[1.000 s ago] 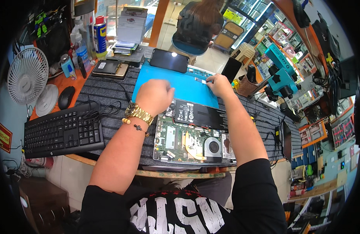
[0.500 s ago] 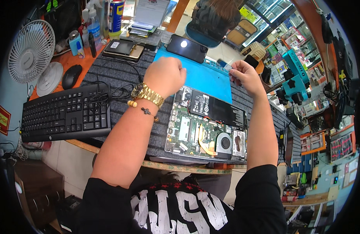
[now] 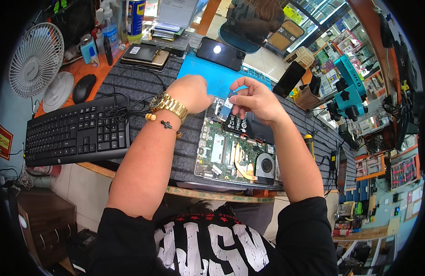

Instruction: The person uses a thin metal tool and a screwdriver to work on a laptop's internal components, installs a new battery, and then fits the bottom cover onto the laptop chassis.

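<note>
An opened laptop base lies in front of me with its insides bare: green circuit board, copper heat pipe, round fan and black battery. Between thumb and fingers of my right hand is a small flat blue-and-white card, tilted over the laptop's far edge near the battery. My left hand is curled closed beside the laptop's far left corner; whatever its fingers hold, if anything, is hidden. My right forearm covers the laptop's right side.
Behind the laptop lies a blue work mat with a phone on its far edge. Left are a keyboard, mouse and fan. A screwdriver and teal microscope are right. Someone sits beyond the table.
My right hand has moved left and nearer with the small card, from beyond the mat's right edge to above the laptop. My left hand has lowered slightly toward me.
</note>
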### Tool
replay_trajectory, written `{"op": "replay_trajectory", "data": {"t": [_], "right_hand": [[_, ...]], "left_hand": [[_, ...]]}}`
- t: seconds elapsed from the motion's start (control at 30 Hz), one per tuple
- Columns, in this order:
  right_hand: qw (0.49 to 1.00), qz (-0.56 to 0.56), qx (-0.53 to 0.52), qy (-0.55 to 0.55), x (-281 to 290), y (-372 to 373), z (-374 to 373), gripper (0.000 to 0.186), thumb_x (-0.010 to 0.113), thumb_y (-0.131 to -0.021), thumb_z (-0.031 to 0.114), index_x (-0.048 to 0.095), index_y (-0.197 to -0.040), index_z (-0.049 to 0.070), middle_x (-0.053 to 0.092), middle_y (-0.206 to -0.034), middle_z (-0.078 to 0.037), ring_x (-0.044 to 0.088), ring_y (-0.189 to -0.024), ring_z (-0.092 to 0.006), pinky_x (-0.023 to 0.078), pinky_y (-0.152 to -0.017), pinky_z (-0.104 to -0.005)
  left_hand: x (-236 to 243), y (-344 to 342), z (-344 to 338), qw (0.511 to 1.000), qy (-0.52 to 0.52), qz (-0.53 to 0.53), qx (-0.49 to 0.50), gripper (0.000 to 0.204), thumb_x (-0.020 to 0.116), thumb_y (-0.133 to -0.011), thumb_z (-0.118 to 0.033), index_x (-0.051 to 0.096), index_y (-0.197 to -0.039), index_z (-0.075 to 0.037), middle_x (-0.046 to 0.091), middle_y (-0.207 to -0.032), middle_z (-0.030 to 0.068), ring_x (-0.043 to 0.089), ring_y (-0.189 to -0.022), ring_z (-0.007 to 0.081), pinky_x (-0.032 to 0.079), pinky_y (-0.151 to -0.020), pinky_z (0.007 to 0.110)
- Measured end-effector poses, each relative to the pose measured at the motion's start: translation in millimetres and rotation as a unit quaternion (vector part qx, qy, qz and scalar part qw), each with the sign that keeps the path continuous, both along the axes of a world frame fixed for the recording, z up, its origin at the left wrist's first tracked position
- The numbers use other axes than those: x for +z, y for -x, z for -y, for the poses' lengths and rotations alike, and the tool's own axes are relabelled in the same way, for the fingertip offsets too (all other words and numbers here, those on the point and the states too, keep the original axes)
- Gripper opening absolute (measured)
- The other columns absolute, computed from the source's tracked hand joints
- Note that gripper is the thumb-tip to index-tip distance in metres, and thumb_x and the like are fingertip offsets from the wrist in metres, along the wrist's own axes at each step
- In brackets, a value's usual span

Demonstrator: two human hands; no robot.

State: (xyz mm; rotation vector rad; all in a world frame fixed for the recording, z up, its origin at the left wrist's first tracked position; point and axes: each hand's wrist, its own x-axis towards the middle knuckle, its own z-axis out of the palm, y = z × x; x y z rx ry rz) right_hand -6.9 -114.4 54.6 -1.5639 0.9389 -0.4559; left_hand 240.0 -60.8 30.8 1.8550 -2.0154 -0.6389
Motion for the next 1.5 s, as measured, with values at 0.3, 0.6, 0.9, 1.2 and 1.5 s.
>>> {"op": "replay_trajectory", "data": {"t": [0.3,0.6,0.9,1.2,1.5], "right_hand": [[0.997,-0.073,0.008,0.025,-10.3,-6.3,-6.8,0.029,0.077,-0.102,0.002,0.06,-0.126,0.001,0.07,-0.078,-0.004,0.068,-0.066,-0.0109,0.048,-0.053,-0.0247],[0.996,-0.084,0.004,0.028,-13.3,-8.6,-7.6,0.033,0.082,-0.098,0.008,0.065,-0.126,0.002,0.072,-0.084,-0.003,0.065,-0.065,-0.0092,0.044,-0.051,-0.0265],[0.995,-0.091,0.019,0.03,-10.7,-9.4,-6.8,0.033,0.082,-0.098,0.008,0.066,-0.126,0.003,0.071,-0.081,-0.001,0.064,-0.064,-0.0089,0.045,-0.051,-0.0265],[0.989,-0.125,-0.004,0.077,-13.9,-10.1,-11.0,0.05,0.094,-0.086,0.013,0.069,-0.128,0.003,0.07,-0.11,-0.004,0.069,-0.076,-0.0113,0.055,-0.062,-0.0299],[0.923,-0.257,0.084,0.274,7.0,-16.8,-41.1,0.083,0.103,-0.071,0.03,0.066,-0.14,0.002,0.063,-0.138,-0.019,0.065,-0.125,-0.0343,0.056,-0.108,-0.0438]], "left_hand": [[-0.2,0.9,-0.2,1.0,0.009,0.005,-0.011,0.043,0.076,-0.099,-0.039,0.083,-0.111,0.001,0.08,-0.117,0.0274,0.077,-0.11,0.0442,0.063,-0.097,0.05],[-0.8,0.4,-1.3,1.0,0.007,0.0,-0.002,0.041,0.076,-0.098,-0.038,0.083,-0.108,0.001,0.08,-0.114,0.0271,0.078,-0.109,0.0438,0.063,-0.096,0.05],[-1.4,1.5,0.0,1.0,-0.009,0.005,0.005,0.044,0.078,-0.097,-0.043,0.082,-0.112,-0.002,0.082,-0.109,0.0227,0.078,-0.105,0.0398,0.062,-0.094,0.048],[-5.1,1.4,3.2,0.999,-0.028,0.024,-0.013,0.046,0.08,-0.095,-0.044,0.082,-0.113,-0.002,0.082,-0.111,0.023,0.078,-0.107,0.0392,0.062,-0.095,0.048],[-8.9,0.8,5.4,0.998,-0.039,0.033,-0.025,0.047,0.08,-0.096,-0.045,0.082,-0.113,-0.002,0.082,-0.111,0.023,0.078,-0.106,0.04,0.061,-0.095,0.049]]}}
